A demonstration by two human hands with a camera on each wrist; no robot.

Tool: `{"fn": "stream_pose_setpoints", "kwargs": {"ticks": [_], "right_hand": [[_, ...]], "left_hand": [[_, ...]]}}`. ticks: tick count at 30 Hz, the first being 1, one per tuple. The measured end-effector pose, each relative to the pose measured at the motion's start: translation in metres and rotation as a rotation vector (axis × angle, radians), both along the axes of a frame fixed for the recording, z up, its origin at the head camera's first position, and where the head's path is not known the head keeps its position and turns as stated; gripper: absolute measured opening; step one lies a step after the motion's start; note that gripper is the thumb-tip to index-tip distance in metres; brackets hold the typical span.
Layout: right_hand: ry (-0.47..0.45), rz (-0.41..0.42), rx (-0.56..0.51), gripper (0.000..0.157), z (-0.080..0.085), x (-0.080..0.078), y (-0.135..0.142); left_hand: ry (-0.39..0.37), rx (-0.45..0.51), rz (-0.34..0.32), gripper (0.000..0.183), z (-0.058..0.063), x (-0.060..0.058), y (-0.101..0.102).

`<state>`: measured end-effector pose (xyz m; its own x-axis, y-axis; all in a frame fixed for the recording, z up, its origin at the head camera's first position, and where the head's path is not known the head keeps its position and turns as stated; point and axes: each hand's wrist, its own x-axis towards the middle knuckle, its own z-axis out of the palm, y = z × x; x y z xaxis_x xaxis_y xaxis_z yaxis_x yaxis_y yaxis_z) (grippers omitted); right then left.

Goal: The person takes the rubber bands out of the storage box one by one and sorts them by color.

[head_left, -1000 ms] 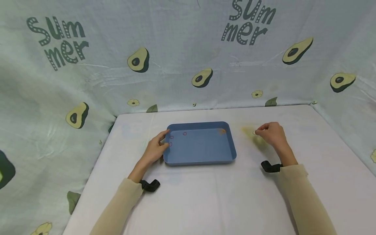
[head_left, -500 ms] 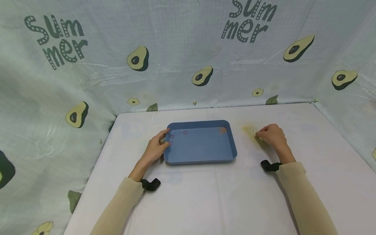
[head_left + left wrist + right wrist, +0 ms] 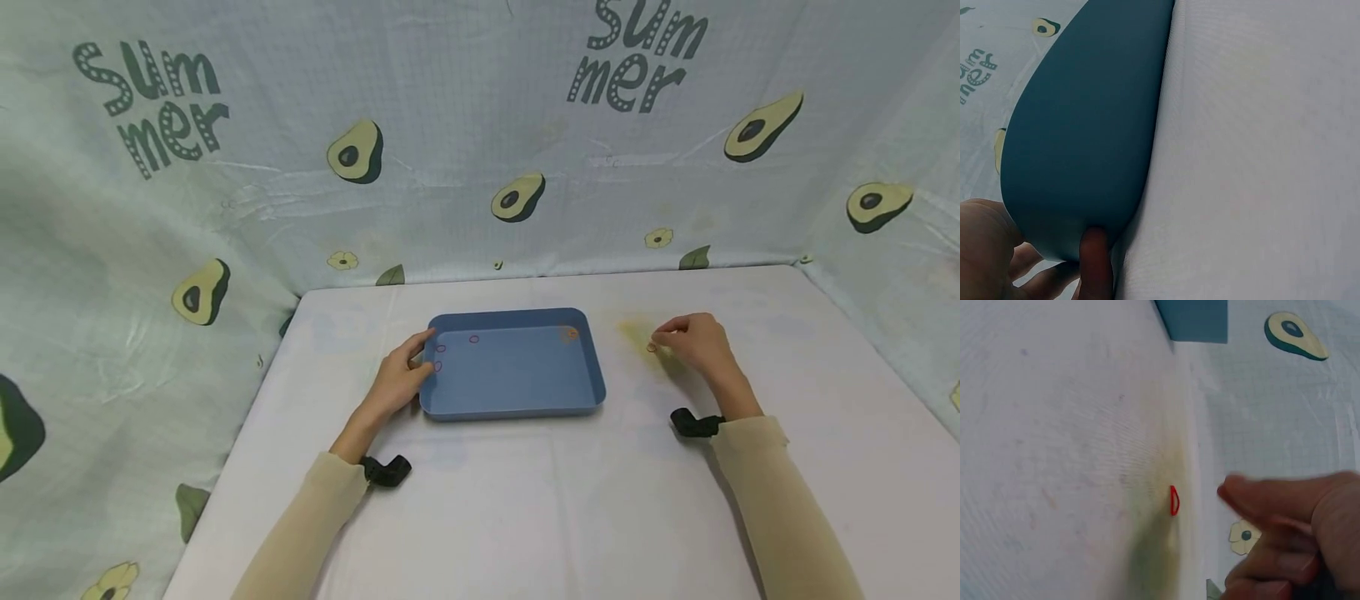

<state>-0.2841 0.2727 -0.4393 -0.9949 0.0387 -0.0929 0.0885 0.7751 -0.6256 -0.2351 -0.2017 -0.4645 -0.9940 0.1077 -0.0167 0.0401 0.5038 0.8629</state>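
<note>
My left hand (image 3: 396, 380) holds a shallow blue tray (image 3: 517, 412) by its left side, thumb and fingers on the wall and rim. In the left wrist view the thumb (image 3: 1095, 259) presses the tray's outer wall (image 3: 1085, 144). Three thin red rings, like small rubber bands, lie in the tray's left part, one ring (image 3: 474, 339) near the back wall. My right hand (image 3: 696, 342) hovers over the table with its fingers bent and thumb and forefinger tips close together. A thin red loop (image 3: 1174, 501) lies just apart from those fingertips; nothing shows between them.
A small orange patch (image 3: 570, 332) shows in the tray's back right corner; what it is I cannot tell. The white table (image 3: 510, 517) bears a yellowish stain (image 3: 633, 332) beside the right hand. Printed cloth (image 3: 435, 125) hangs behind and at both sides.
The right hand has shifted only slightly near the same spot, and the small loop by its fingertips now shows reddish brown. The left hand and tray have stayed put.
</note>
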Motion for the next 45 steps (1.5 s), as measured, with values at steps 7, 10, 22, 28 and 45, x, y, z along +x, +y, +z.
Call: {"fn": "stream_pose_setpoints", "kwargs": {"ticks": [7,10,22,28,45], "right_hand": [[0.122,0.094,-0.011,0.031,0.012,0.001,-0.018],[0.165,0.137,-0.021,0.026,0.020,0.003,-0.029],[0.270,0.377,-0.036,0.018,0.054,0.008,-0.098],[0.265,0.533,-0.043,0.017,0.066,-0.011,-0.146],[0.120,0.701,-0.030,0.022,0.027,-0.056,-0.238]], "left_hand": [[0.002,-0.001,0.000,0.064,0.000,0.000,-0.001],[-0.002,-0.001,-0.002,0.064,0.000,-0.001,-0.001],[-0.008,0.020,0.006,0.064,0.001,-0.002,0.002],[-0.001,0.028,-0.001,0.064,0.000,-0.002,0.000],[0.011,0.027,0.010,0.064,-0.001,-0.004,-0.001]]}}
